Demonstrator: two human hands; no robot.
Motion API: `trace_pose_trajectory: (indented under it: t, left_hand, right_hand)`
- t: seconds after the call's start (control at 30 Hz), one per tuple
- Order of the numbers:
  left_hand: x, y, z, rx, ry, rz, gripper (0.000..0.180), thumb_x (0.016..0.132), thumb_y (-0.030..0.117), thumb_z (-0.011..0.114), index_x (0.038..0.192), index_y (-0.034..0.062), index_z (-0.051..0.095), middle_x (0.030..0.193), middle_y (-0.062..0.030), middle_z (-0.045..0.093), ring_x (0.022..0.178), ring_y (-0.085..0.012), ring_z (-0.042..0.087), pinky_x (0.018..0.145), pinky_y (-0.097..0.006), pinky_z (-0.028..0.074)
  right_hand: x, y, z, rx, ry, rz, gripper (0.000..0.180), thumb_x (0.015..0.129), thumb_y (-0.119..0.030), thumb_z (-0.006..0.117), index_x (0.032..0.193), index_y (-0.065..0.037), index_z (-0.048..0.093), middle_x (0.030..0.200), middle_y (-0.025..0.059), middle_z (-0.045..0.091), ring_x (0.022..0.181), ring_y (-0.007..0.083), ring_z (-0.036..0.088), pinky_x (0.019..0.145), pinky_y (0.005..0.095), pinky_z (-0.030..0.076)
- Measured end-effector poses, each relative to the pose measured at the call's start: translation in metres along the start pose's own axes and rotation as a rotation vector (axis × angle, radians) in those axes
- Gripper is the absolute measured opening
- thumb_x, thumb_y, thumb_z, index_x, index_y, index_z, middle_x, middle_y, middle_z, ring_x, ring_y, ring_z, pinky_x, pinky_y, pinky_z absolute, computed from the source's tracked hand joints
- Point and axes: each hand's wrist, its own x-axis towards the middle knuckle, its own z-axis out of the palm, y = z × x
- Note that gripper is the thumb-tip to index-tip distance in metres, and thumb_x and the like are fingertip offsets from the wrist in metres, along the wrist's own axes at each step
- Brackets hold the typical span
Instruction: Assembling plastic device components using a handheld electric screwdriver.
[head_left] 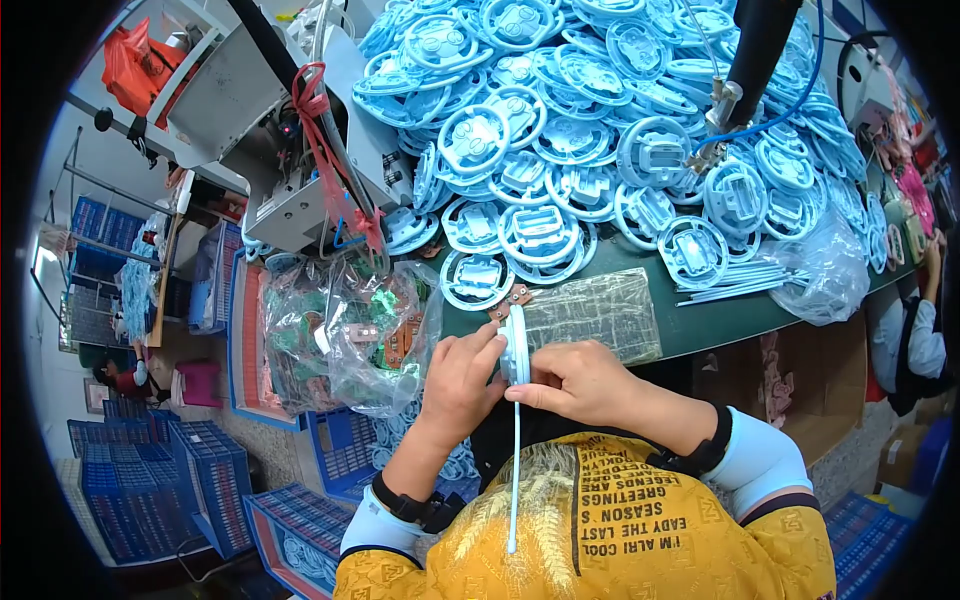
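**A:** Pale blue plastic ring [515, 345], held edge-on between both hands just in front of the green tabletop [720, 325]. Where do I have it?

**B:** I see my left hand [462, 375] with fingertips pinching the ring's left rim, and my right hand [580, 380] closed round its right side, thumb on the lower edge. Both grips are closed on it. A thin pale blue stem [514, 480] hangs from it down over my yellow shirt [640, 530].

**A:** How will it handle?

**B:** Light and fairly stiff, I judge, a thin moulded part like those in the blue heap [600, 130] on the tabletop. The stem looks slender and likely bends or snaps first, so I would hold by the rim, not the stem.

**A:** Anything close by?

**B:** A clear bag of small parts [350, 340] to the left, and a clear plastic sheet [600, 315] just behind the ring.
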Motion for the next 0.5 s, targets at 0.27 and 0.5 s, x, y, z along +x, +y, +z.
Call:
trace_pose_trajectory:
  t: [0.27, 0.5]
  left_hand:
    - [0.007, 0.005, 0.001, -0.028, 0.008, -0.051, 0.074, 0.060, 0.007, 0.084, 0.126, 0.0064, 0.049, 0.122, -0.0155, 0.062, 0.101, -0.0311, 0.063, 0.087, -0.043, 0.046]
    - [0.015, 0.014, -0.001, -1.322, -0.079, -0.844, 0.051, 0.086, 0.019, 0.072, 0.128, 0.0011, 0.049, 0.107, -0.0090, 0.066, 0.088, -0.0167, 0.067, 0.078, -0.032, 0.054]
  right_hand:
    - [0.003, 0.013, 0.012, 0.020, 0.179, -0.044, 0.040, 0.092, -0.039, 0.063, 0.074, -0.003, 0.060, 0.070, 0.0154, 0.064, 0.065, 0.0363, 0.063, 0.057, 0.0431, 0.050]
    - [0.006, 0.008, -0.018, 0.285, 0.420, 0.014, 0.024, 0.096, -0.021, 0.062, 0.087, 0.000, 0.064, 0.067, 0.0094, 0.058, 0.060, 0.0144, 0.056, 0.056, 0.0318, 0.044]
